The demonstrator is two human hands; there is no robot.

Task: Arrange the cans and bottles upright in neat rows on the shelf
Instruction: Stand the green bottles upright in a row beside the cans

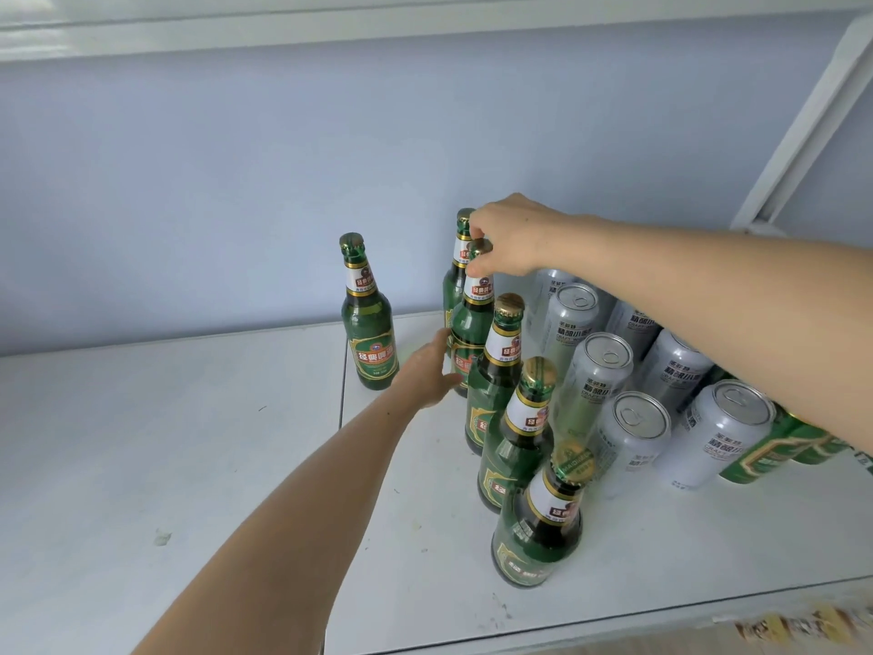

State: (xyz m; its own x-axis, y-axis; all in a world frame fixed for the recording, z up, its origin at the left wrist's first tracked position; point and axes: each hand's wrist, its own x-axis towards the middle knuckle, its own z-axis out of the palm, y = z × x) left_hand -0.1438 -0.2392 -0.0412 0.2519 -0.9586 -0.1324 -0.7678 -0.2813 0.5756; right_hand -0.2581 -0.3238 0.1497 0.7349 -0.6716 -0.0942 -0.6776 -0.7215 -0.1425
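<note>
Several green glass beer bottles stand upright in a row running from the back wall to the front of the white shelf. My right hand pinches the cap and neck of the second bottle from the back. My left hand rests with fingers spread against the lower left side of that same bottle. One more green bottle stands alone to the left. Silver cans stand upright in rows to the right of the bottles, partly hidden by my right forearm.
Green cans sit at the far right behind the silver ones. A shelf board runs overhead, and a white diagonal brace is at the upper right. A seam divides the shelf panels. The shelf's front edge is at the bottom right.
</note>
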